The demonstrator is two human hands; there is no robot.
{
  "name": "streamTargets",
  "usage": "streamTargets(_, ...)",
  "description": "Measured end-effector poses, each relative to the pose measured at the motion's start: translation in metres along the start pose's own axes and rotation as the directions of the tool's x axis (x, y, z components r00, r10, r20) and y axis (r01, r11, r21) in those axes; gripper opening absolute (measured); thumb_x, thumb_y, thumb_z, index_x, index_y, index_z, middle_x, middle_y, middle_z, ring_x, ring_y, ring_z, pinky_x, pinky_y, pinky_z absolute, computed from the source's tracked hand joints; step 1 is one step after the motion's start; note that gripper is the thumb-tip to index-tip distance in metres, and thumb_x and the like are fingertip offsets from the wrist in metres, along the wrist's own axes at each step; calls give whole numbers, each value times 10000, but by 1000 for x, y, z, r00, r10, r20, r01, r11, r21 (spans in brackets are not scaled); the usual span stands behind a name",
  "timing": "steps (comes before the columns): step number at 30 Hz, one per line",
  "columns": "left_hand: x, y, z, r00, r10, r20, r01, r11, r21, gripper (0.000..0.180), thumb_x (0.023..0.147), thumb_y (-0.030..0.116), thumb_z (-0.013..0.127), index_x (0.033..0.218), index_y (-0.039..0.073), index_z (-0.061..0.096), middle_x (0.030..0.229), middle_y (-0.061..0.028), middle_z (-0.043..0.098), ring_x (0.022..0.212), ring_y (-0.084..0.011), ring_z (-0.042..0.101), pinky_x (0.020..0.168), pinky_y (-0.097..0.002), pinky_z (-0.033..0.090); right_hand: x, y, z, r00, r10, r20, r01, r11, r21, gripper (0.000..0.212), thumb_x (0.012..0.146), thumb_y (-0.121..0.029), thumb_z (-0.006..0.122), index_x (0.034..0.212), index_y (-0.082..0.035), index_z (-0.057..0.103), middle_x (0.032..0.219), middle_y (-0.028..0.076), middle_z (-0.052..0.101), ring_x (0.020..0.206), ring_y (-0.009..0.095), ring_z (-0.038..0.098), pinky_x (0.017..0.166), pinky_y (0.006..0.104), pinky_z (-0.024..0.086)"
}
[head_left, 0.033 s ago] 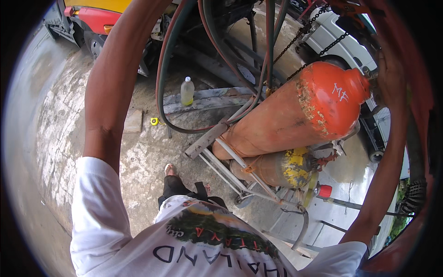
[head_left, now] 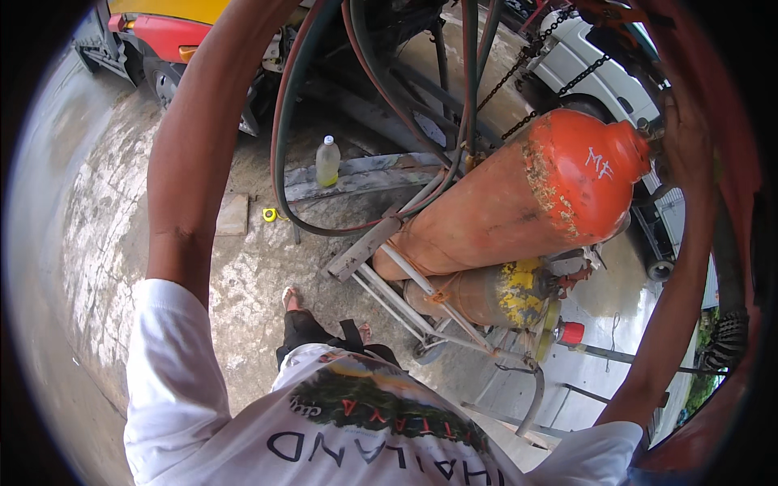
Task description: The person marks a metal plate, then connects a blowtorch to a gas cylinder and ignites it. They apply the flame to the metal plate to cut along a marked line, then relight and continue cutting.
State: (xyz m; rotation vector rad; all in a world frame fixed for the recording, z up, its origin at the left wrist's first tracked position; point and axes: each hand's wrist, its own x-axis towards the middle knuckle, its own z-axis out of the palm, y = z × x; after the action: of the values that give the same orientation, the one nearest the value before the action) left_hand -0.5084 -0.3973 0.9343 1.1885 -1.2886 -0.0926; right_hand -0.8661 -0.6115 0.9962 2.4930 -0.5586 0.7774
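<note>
My left arm reaches up past the top edge, and its hand is out of view. At the upper right my right hand is raised beside a red painted surface, close to the neck of a tall orange gas cylinder. Its fingers point upward and are mostly in shadow, so I cannot make out whether they grip anything. The orange cylinder leans on a metal cart frame. Below it lies a second cylinder, worn and yellow-topped. Red and green hoses loop down from above.
A bottle with yellowish liquid stands beside a flat metal strip. A yellow tape measure lies on the concrete near a small board. Chains hang before a white vehicle. A red and yellow vehicle stands far left.
</note>
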Motion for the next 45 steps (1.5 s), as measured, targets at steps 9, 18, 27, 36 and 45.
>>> streamTargets(9, -47, -36, -57, 989, -85, 121, 125, 917, -378, 688, 715, -3, 823, 1319, -96, 504, 1184, -125, 637, 1032, -156, 628, 916, -268, 520, -29, -225, 82, 825, 535, 180, -561, 745, 361, 442, 1012, -417, 515, 1143, -16, 649, 875, 151, 704, 801, 255, 696, 746, 391, 536)
streamTargets(18, -118, -85, -115, 964, -125, 235, 188, 946, -266, 802, 697, 142, 862, 1376, -77, 495, 1212, -157, 651, 1108, -195, 635, 1005, -327, 492, -94, -268, 331, -141, 279, 950, 26, -958, 286, 940, 943, -689, 440, 1407, 119, 315, 1289, 317, 506, 1308, 404, 471, 1043, 529, 476)
streamTargets(27, -274, -140, -188, 707, -704, 69, 708, 705, -48, 817, 586, 185, 895, 1301, -40, 572, 851, -48, 672, 759, -118, 631, 728, -246, 503, -100, -294, 399, -69, 341, 938, 126, -929, 347, 426, 920, -439, 683, 1154, -94, 592, 1093, 137, 603, 946, 269, 604, 857, 440, 535)
streamTargets(36, -422, -219, -164, 463, -859, 218, 877, 407, -255, 573, 758, 305, 835, 1179, -25, 633, 879, -16, 651, 771, -115, 599, 716, -277, 488, -113, -286, 447, -6, 273, 962, 290, -920, 263, 205, 899, -214, 737, 913, -99, 567, 701, 41, 528, 552, 170, 514, 510, 334, 496)
streamTargets(45, -446, -263, -124, 498, -817, 291, 863, 431, -264, 509, 959, 376, 663, 1260, -24, 576, 844, -13, 621, 774, -100, 586, 756, -269, 483, -132, -275, 416, -202, 407, 891, 113, -894, 434, 332, 936, -418, 671, 882, -114, 549, 629, -27, 477, 503, 81, 468, 467, 217, 456)
